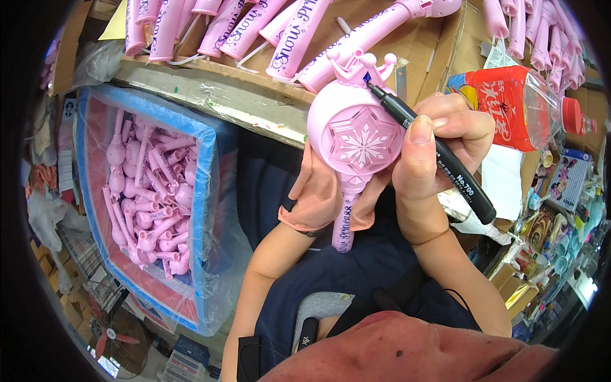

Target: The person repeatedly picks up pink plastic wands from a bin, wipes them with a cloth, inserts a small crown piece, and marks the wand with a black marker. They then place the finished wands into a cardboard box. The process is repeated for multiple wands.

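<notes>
My left hand (312, 197), in a peach-coloured glove, holds a pink toy wand (320, 121) from behind, its fingers mostly hidden. A white snowflake fills the wand's round head, and a small crown tops it. Dark lettering runs down the handle, which points toward my body. In my bare right hand (439, 143) a black marker pen (468, 191) is pinched between thumb and fingers. Its tip is at a small dark blue diamond (367, 77) on the crown; I cannot tell whether the two touch.
Pink printed handles (242, 32) lie in a cardboard tray beyond the table edge (254, 105). On the left, a blue-rimmed bin (207, 165) lined with clear plastic holds several pink wands (153, 204). A red-labelled bottle (503, 105) lies at the right, near more pink handles (547, 38).
</notes>
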`<state>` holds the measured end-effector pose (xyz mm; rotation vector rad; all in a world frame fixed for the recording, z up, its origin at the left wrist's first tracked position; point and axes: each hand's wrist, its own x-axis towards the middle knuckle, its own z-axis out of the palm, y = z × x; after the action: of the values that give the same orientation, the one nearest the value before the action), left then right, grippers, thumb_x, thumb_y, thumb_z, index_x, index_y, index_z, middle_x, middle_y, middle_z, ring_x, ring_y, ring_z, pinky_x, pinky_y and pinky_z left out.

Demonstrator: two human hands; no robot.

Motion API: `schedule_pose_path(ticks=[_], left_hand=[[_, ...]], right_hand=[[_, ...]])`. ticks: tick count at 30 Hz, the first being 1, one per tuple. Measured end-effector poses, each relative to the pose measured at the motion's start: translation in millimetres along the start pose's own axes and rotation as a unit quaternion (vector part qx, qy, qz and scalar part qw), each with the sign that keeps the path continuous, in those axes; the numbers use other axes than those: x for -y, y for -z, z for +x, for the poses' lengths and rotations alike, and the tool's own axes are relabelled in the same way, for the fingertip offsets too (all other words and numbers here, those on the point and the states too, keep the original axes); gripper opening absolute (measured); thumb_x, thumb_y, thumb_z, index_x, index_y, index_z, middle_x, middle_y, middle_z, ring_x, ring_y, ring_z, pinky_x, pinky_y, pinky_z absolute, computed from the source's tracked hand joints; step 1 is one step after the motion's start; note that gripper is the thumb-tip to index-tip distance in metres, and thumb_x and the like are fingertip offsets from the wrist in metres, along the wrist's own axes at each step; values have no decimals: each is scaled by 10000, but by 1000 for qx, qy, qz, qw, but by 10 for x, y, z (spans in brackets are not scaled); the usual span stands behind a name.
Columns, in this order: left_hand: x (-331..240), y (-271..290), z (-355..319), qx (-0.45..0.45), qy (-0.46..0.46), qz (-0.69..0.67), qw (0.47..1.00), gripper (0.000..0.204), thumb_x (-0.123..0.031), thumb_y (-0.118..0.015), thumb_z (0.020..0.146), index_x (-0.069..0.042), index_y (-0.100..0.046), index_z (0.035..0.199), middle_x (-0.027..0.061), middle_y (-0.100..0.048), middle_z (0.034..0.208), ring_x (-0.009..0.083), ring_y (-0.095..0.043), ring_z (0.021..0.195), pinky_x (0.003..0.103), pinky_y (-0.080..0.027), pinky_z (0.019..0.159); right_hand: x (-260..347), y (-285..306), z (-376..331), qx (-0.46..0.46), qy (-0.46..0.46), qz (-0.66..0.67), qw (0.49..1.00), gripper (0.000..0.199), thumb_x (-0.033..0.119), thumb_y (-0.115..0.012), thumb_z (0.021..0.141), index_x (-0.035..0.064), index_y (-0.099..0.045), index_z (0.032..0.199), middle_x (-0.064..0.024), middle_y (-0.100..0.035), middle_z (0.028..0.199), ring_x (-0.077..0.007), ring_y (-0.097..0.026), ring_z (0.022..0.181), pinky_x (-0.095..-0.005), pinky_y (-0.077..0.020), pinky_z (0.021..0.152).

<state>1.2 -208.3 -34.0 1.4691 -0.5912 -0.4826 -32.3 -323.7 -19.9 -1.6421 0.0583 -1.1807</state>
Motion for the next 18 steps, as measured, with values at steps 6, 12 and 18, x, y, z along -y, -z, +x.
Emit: schedule_pose_path(ticks=[6, 12, 18], left_hand=[[61, 121, -27, 55, -168, 320, 931, 549, -304, -658, 872, -74, -500, 1344, 112, -551, 1314, 241, -472, 1282, 394, -306, 1102], [74, 265, -77, 16, 87, -171, 981, 481, -336, -377, 1032, 3, -416, 1371, 161, -523, 1310, 216, -520, 1203, 317, -423, 998], [-187, 639, -348, 102, 195, -235, 947, 455, -292, -273, 1069, 9, -359, 1399, 153, -480, 1357, 205, -494, 1225, 338, -415, 1026]], right_hand=[[-54, -15, -8, -56, -13, 59, 997, 316, 108, -665, 835, 72, -403, 1009, -67, -523, 775, -79, -447, 579, -204, -358, 522], [-15, 29, 218, -70, -57, 83, 992, 245, 214, -523, 996, 32, -508, 1161, -106, -665, 878, -102, -535, 639, -227, -421, 568], [152, 14, 435, 185, -169, 146, 957, 389, 326, -560, 983, 1, -536, 1195, -91, -663, 978, -145, -613, 914, -261, -482, 806]])
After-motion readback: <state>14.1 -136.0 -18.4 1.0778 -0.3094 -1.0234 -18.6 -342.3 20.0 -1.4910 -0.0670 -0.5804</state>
